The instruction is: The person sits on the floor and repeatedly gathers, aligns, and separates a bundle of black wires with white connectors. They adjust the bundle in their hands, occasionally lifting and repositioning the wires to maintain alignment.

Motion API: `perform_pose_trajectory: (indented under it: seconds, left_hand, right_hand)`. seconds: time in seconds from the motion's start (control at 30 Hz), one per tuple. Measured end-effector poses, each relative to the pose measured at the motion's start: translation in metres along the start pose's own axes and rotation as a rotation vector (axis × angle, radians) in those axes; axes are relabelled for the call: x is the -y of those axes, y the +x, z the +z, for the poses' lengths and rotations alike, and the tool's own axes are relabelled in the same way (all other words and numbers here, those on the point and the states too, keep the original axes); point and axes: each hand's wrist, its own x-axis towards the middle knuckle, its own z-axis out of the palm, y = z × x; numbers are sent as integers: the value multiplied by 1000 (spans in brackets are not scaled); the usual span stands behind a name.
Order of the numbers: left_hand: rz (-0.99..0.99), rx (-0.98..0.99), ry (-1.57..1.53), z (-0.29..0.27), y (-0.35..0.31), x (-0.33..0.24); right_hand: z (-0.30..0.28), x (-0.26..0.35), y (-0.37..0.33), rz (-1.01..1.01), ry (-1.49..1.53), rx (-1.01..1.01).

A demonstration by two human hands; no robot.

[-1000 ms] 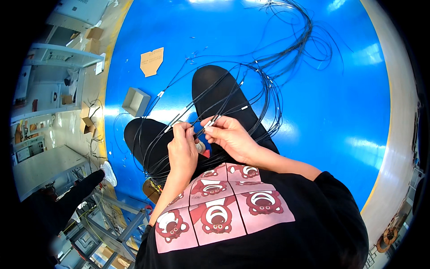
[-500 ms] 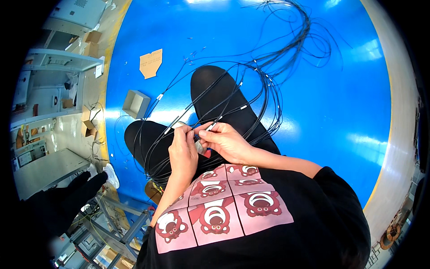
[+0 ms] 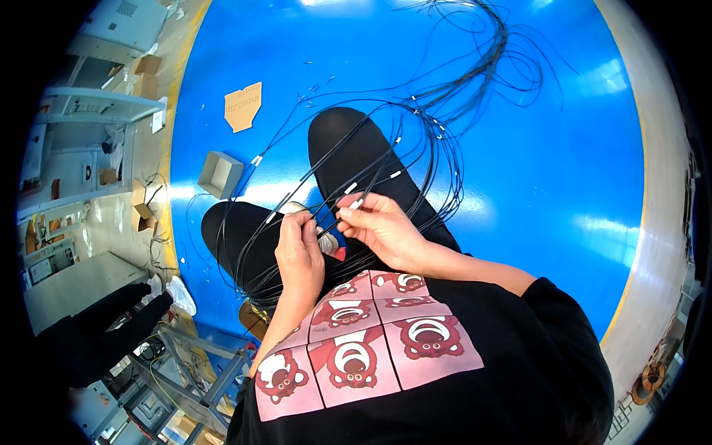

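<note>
Thin black cables (image 3: 454, 174) with white marker sleeves lie in loose loops across my lap and over both knees. My left hand (image 3: 298, 248) is closed, thumb against fingers, on a black cable above my lap. To its right, my right hand (image 3: 380, 228) pinches a cable by a white sleeve (image 3: 356, 203), with its fingers bent. A short gap lies between the two hands. Beyond my right knee, the long tail of the cable bundle (image 3: 486, 67) spreads over the blue floor (image 3: 564, 178).
An open grey box (image 3: 221, 175) and a torn piece of cardboard (image 3: 243, 107) lie on the floor to the left. Small scraps are scattered nearby. Grey metal frames (image 3: 194, 397), cabinets (image 3: 74, 163) and another person's white shoe (image 3: 181, 295) are along the left side.
My hands have moved apart. The right hand has shifted slightly right, its fingers less tightly bunched, while the left stays in nearly the same spot.
</note>
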Motion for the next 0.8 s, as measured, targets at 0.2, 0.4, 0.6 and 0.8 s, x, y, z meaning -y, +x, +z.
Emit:
perform_pose_trajectory:
  seconds: [0.2, 0.4, 0.6, 0.8]
  left_hand:
    - [10, 71, -15, -4, 0, -3]
    - [137, 221, 96, -5, 7, -12]
    - [150, 295, 153, -1, 8, -12]
    - [342, 279, 347, 4, 25, -27]
  right_hand:
    - [-24, 26, 11, -161, 74, -82]
    - [-25, 29, -3, 13, -60, -55]
    - [-56, 46, 7, -157, -137, -201]
    - [-78, 59, 8, -119, -74, -153]
